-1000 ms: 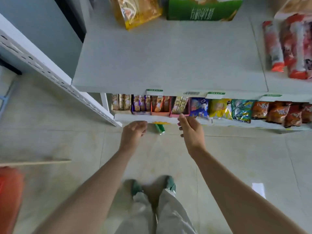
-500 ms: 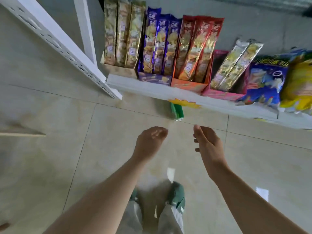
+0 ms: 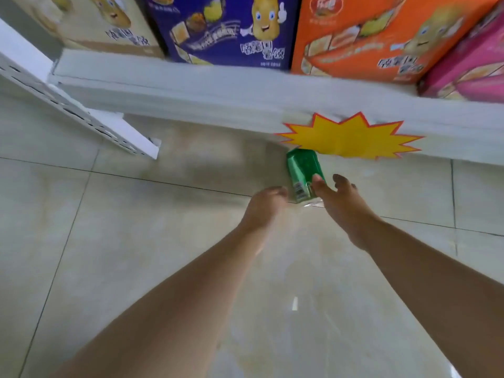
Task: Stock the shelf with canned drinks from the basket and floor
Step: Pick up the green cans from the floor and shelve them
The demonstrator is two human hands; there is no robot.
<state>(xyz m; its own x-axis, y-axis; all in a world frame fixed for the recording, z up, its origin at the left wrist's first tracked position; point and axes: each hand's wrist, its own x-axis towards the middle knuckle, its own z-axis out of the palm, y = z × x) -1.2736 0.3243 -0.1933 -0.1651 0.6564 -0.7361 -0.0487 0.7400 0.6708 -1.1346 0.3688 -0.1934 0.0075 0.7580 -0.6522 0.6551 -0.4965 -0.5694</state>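
Floor: the glossy beige tiled floor (image 3: 136,255) carries the task's thing, in the middle, far from you.
Shelf: the white metal bottom shelf (image 3: 191,99) overhangs that spot, so draw the drink towards you before you lift, or it may knock the lip.
Boxes: a blue cardboard snack box (image 3: 226,28) and an orange one (image 3: 381,36) stand on the shelf.
Tag: a yellow starburst paper tag (image 3: 349,137) hangs over the drink's far end.
Right hand (image 3: 343,205): reached forward and spread wide, thumb against the drink's right side; close your fingers round the body.
Left hand (image 3: 264,208): loosely curled, holding nothing, just left of the near end; whether it touches, I cannot tell.
Can: the green metal drink can (image 3: 304,170) lies on its side between your hands.
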